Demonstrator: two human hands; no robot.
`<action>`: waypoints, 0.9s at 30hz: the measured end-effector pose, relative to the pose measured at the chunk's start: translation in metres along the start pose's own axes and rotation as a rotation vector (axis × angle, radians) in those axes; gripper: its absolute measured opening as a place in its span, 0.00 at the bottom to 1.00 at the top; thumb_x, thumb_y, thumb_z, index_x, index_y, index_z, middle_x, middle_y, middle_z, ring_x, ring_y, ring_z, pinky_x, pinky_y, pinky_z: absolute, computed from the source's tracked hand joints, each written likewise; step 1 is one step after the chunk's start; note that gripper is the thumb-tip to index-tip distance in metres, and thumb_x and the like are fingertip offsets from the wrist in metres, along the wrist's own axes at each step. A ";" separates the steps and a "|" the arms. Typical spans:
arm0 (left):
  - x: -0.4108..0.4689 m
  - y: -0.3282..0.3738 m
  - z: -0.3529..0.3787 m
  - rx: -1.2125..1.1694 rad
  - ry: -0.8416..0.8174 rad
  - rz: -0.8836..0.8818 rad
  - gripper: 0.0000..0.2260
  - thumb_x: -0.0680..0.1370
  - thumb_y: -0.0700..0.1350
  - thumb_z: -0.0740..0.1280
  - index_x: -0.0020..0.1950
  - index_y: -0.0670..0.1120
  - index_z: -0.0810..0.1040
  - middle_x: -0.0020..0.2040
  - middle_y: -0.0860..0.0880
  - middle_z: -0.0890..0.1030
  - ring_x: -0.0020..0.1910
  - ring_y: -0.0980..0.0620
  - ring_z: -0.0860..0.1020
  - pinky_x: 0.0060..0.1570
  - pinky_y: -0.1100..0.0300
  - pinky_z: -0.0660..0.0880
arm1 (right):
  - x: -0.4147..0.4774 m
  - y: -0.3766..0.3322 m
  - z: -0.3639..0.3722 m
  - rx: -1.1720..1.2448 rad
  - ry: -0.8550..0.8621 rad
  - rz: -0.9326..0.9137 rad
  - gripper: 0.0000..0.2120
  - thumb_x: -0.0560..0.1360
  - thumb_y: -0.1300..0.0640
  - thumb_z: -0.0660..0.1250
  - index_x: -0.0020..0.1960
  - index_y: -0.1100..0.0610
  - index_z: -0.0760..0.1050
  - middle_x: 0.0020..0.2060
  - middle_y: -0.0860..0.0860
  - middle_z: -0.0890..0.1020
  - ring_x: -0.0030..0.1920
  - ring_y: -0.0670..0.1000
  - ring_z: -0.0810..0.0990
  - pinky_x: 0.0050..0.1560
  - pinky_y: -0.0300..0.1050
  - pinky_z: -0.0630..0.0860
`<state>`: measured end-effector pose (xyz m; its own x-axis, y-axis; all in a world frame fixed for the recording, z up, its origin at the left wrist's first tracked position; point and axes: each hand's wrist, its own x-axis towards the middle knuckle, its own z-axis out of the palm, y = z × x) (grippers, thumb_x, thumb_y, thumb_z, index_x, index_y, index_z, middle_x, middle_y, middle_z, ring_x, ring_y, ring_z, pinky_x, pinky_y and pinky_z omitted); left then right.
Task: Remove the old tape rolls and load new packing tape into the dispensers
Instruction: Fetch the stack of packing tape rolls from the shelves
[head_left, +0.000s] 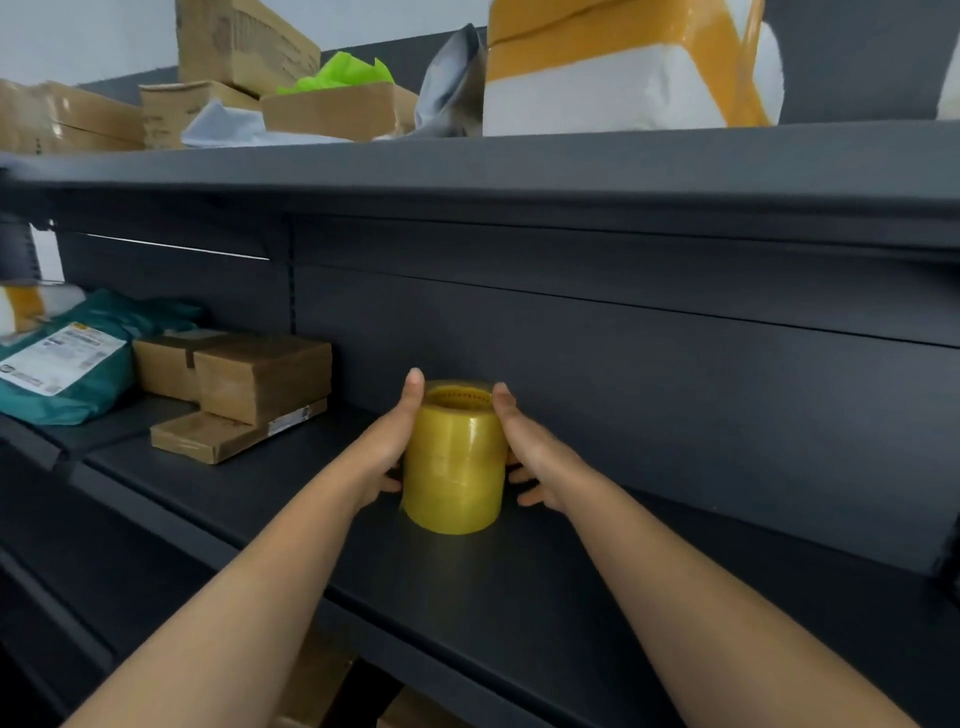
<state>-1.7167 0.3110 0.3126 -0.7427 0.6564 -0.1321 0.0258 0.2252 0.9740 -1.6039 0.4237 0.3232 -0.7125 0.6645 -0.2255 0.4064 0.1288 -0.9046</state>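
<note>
Dark metal shelving fills the view, and the middle shelf (519, 597) carries the work. Standing upright on it at centre, close to the back panel, is a stack of tape rolls (454, 462), yellow and translucent, apparently wrapped together as one column. Left hand (387, 447) and right hand (530, 452) flank it on opposite sides, each grip clamped on the column: thumbs run up the near sides toward the top rim, and fingers wrap low round the far side. The two-sided hold is judged deliberate, since the column is tall and smooth and a single hand would likely let it tilt or slip. Its base appears to be at or just above the shelf; contact cannot be confirmed. Cardboard boxes (260, 379) and a teal mailer bag (78, 358) lie well apart to the left. An upper shelf (467, 166) holds further parcels. No dispenser is in view. The stage is judged to be fetching new stock, with loading not yet begun.
</note>
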 end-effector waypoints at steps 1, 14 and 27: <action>0.003 -0.001 -0.001 -0.032 -0.029 -0.031 0.40 0.71 0.75 0.47 0.75 0.51 0.62 0.72 0.42 0.69 0.70 0.40 0.68 0.67 0.41 0.65 | 0.002 0.000 0.000 0.029 -0.023 0.041 0.44 0.72 0.24 0.48 0.78 0.51 0.56 0.73 0.59 0.66 0.70 0.61 0.69 0.68 0.62 0.69; 0.004 -0.011 -0.011 -0.183 -0.130 0.031 0.31 0.75 0.67 0.58 0.75 0.54 0.62 0.72 0.44 0.68 0.70 0.41 0.67 0.68 0.39 0.65 | -0.010 0.004 0.010 0.320 -0.020 0.044 0.30 0.77 0.36 0.56 0.74 0.51 0.62 0.69 0.61 0.71 0.66 0.64 0.72 0.53 0.58 0.74; -0.056 -0.044 -0.010 -0.318 -0.175 0.372 0.39 0.67 0.75 0.62 0.71 0.55 0.69 0.70 0.54 0.72 0.70 0.54 0.69 0.73 0.48 0.61 | -0.067 0.025 0.043 0.590 0.198 -0.243 0.18 0.79 0.41 0.57 0.52 0.52 0.80 0.48 0.50 0.84 0.52 0.51 0.80 0.59 0.51 0.75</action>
<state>-1.6830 0.2577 0.2788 -0.5980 0.7674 0.2313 0.0422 -0.2581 0.9652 -1.5707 0.3504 0.2999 -0.6026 0.7975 0.0297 -0.1737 -0.0947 -0.9802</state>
